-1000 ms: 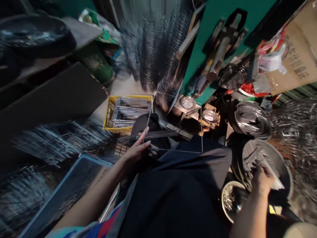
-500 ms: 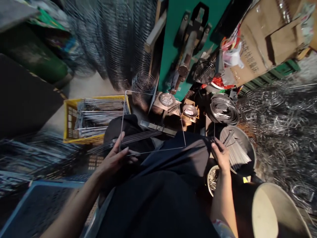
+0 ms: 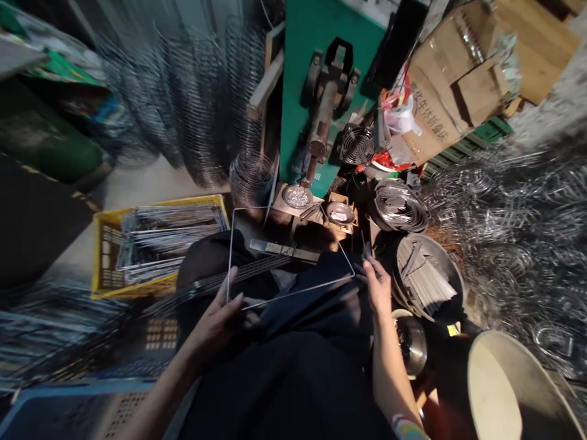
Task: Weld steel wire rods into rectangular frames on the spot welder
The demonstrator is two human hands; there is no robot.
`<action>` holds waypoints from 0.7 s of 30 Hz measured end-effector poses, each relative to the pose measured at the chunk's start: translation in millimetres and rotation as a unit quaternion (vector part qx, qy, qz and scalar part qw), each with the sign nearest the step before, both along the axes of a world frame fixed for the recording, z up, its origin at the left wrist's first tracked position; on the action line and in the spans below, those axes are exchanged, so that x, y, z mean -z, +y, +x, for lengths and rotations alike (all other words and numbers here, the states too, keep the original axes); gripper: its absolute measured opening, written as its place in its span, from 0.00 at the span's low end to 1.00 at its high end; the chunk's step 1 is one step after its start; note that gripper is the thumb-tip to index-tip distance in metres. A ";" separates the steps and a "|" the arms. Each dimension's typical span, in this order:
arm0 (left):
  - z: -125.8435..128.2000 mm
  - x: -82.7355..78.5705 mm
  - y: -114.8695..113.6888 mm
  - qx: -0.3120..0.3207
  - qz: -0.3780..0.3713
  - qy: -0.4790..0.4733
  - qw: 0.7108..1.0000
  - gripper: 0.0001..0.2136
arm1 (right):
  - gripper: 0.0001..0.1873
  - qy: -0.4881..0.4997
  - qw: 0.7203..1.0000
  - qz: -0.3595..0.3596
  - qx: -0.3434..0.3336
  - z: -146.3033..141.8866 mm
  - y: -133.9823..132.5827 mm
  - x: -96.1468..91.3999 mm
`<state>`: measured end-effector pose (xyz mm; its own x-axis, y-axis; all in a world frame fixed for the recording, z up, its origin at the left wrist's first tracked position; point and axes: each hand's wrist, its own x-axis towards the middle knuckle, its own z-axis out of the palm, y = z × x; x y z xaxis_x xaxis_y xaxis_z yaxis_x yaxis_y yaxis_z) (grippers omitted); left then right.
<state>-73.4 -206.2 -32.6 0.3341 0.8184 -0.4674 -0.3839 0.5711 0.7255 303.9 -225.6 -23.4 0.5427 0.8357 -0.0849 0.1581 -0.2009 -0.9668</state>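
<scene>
Two bare hands flank a rectangular wire frame (image 3: pixel 298 292) above a dark-clothed lap (image 3: pixel 316 318). The left hand (image 3: pixel 224 311) pinches the frame's near left corner between thumb and fingers; the right hand (image 3: pixel 378 284), fingertips drawn together, grips a thin strip (image 3: pixel 367 247) beside the near right corner (whether strip and wire touch, we cannot tell). The left hand's lower fingers sink into shadow, and a blue crate (image 3: pixel 55 409) is cut off at lower left. On a cardboard box (image 3: pixel 440 79) we read the Chinese characters "折叠床"; pale lettering (image 3: pixel 306 174) on the green machine (image 3: pixel 298 79) is too small for us.
</scene>
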 end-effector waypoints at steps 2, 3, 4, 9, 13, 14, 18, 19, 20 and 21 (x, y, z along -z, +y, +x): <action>5.4 -4.7 -4.9 0.013 -0.006 -0.002 1.000 0.52 | 0.37 0.000 1.000 0.003 0.012 -5.0 8.1 6.2; 6.6 -6.0 -7.4 0.020 -0.009 -0.004 1.000 0.51 | 0.37 -0.004 1.000 0.002 0.018 -6.3 11.0 8.3; 6.9 -6.4 -9.9 0.027 -0.014 -0.007 1.000 0.51 | 0.38 -0.002 1.000 -0.001 0.020 -7.1 13.0 9.5; 6.3 -0.1 -22.6 0.073 -0.023 -0.020 0.997 0.52 | 0.40 -0.008 0.999 -0.020 0.033 -10.3 14.8 6.3; 1.9 4.0 -18.0 0.083 0.002 -0.072 0.994 0.54 | 0.38 -0.078 0.996 -0.016 0.032 -5.4 17.4 -4.6; 0.3 2.8 -11.6 0.081 0.018 -0.089 0.993 0.55 | 0.38 -0.093 0.995 -0.014 0.027 -1.5 19.0 -8.4; -4.7 -9.9 41.5 0.048 0.083 -0.110 0.989 0.50 | 0.35 -0.133 0.991 -0.011 -0.014 23.7 32.5 -25.8; -5.5 -13.1 60.8 0.038 0.090 -0.116 0.988 0.48 | 0.34 -0.138 0.990 -0.012 -0.039 31.3 37.7 -30.2; -6.2 -15.7 81.2 0.028 0.096 -0.129 0.987 0.48 | 0.34 -0.143 0.987 -0.016 -0.068 39.0 43.3 -34.6; -6.7 -17.2 101.8 0.026 0.094 -0.140 0.985 0.47 | 0.34 -0.147 0.984 -0.022 -0.099 46.7 49.0 -39.1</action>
<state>-80.2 -104.4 -15.3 0.4721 0.8602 -0.1930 -0.5572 0.4608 0.6908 350.6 -176.6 15.6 0.3755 0.9267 0.0124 0.4701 -0.1789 -0.8643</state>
